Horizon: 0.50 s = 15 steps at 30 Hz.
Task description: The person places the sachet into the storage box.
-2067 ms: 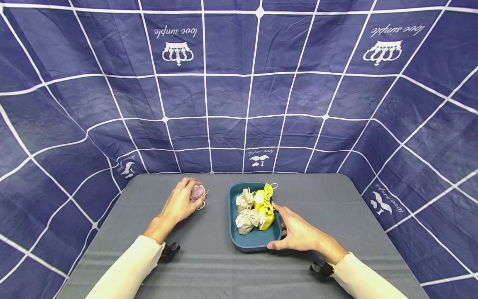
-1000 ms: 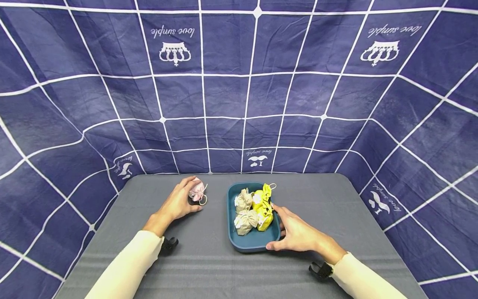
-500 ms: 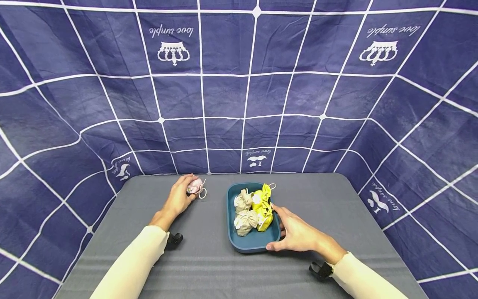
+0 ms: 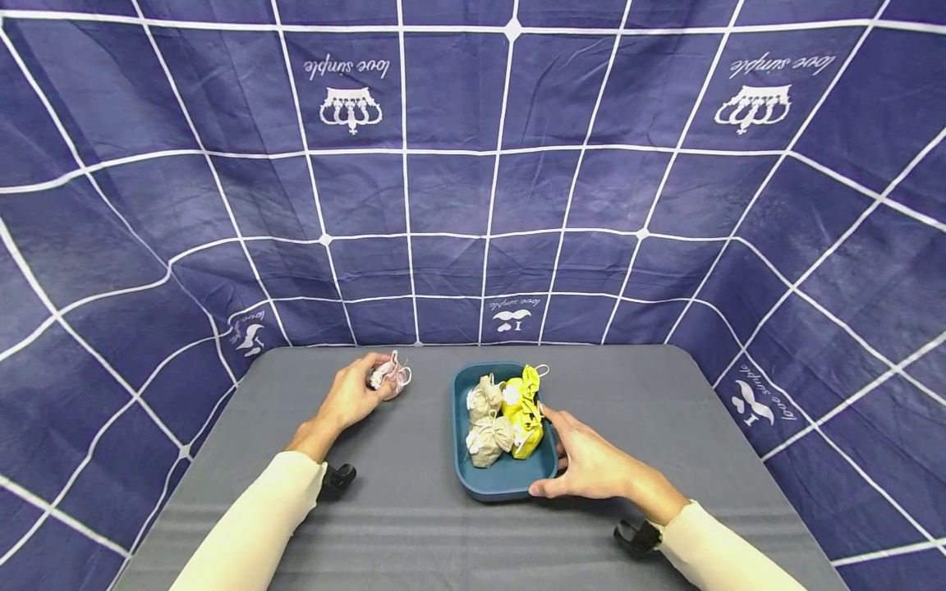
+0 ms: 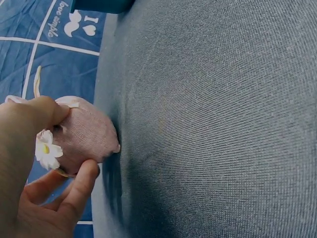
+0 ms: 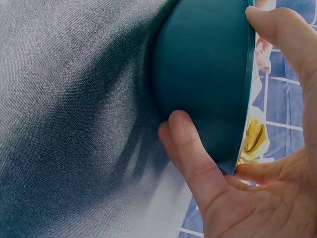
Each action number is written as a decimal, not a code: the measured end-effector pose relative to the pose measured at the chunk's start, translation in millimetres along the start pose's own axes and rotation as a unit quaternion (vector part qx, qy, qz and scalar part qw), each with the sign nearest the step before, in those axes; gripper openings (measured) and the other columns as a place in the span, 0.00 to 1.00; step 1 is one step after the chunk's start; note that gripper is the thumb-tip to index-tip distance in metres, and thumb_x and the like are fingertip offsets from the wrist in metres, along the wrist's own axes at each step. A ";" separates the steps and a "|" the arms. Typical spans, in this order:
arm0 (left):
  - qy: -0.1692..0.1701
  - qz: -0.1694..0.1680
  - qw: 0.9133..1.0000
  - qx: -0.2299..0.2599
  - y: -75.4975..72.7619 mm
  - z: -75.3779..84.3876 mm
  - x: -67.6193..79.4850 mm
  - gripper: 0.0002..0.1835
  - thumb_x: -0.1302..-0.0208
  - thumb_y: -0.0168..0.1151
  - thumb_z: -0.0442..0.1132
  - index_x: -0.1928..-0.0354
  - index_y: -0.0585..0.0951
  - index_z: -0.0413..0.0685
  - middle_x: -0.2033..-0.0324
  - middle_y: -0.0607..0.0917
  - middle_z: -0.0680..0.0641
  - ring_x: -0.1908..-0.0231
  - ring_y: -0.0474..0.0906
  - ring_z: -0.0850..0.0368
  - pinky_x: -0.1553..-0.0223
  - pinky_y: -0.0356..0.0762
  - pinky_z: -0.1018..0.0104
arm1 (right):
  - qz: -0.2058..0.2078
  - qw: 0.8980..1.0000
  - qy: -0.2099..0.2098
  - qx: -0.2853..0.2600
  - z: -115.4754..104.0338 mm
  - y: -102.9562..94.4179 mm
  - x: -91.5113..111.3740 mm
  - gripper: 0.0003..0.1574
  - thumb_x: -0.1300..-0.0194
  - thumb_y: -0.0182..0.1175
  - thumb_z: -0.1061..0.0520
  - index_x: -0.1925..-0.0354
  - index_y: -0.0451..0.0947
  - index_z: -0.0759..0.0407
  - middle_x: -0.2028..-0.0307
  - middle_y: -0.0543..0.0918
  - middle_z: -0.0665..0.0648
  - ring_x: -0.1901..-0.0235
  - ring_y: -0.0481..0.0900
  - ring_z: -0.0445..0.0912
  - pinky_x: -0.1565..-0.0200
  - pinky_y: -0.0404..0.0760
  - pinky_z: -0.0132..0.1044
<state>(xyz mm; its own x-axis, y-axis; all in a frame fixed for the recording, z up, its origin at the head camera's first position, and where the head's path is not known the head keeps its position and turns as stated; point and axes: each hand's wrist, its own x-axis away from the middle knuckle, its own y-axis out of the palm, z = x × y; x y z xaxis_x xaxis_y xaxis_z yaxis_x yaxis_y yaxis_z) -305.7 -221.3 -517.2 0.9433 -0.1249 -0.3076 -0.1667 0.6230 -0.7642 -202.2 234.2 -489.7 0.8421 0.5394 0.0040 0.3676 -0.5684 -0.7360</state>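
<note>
My left hand (image 4: 351,397) holds a small pink drawstring pouch (image 5: 88,130) between thumb and fingers, low over the table at the back left. A white daisy (image 5: 48,149) with a yellow centre sits on the pouch, and its cord loops out beyond the fingers. My right hand (image 4: 591,460) grips the right side of a blue rectangular bin (image 6: 205,74), thumb at the rim and two fingertips against the outer wall. Inside the bin lie two beige pouches (image 4: 488,442) on the left and two yellow pouches (image 4: 526,437) on the right, all tied at the neck.
A grey cloth covers the table (image 4: 414,525). A blue curtain (image 4: 458,189) with white grid lines hangs behind and along both sides. Black straps (image 4: 637,537) sit at both wrists, by the cream sleeves.
The pink pouch has turned in my left hand, its gathered neck and cord now pointing up and away. That hand has shifted slightly toward the back. My right hand stays on the bin.
</note>
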 end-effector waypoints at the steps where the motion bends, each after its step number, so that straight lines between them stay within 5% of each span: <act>1: -0.004 -0.007 1.000 -0.002 0.0 0.7 0.2 0.28 0.29 0.81 0.41 0.30 0.85 0.45 0.46 0.93 0.35 0.53 0.91 0.42 0.47 0.86 0.44 | -0.001 1.000 0.001 -0.001 0.2 -0.1 0.2 0.85 0.42 0.92 0.39 0.09 0.52 0.72 0.27 0.75 0.74 0.52 0.91 0.48 0.51 0.93 0.32; 9: 0.025 -0.010 0.999 -0.019 6.0 5.4 3.3 0.33 0.41 0.90 0.40 0.35 0.86 0.43 0.46 0.90 0.34 0.45 0.90 0.33 0.40 0.86 0.35 | -0.007 1.000 0.000 -0.021 0.1 -0.1 0.8 0.84 0.41 0.91 0.41 0.09 0.51 0.72 0.26 0.73 0.76 0.52 0.93 0.49 0.51 0.94 0.32; 15: 0.046 0.007 0.999 -0.020 8.6 8.0 3.7 0.29 0.39 0.88 0.35 0.37 0.87 0.40 0.45 0.89 0.34 0.43 0.89 0.31 0.39 0.86 0.34 | -0.008 1.000 0.003 -0.026 0.1 0.6 1.6 0.84 0.41 0.91 0.41 0.08 0.51 0.71 0.25 0.73 0.76 0.52 0.93 0.48 0.51 0.94 0.32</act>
<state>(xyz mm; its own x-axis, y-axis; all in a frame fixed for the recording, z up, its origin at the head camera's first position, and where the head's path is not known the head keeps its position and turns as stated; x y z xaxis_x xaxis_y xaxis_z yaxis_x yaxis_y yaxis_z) -301.4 -210.2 -520.3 0.9105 -0.1876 -0.3684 -0.1934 0.5942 -0.7807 -200.6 234.9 -490.2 0.8381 0.5451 0.0191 0.4010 -0.5921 -0.6990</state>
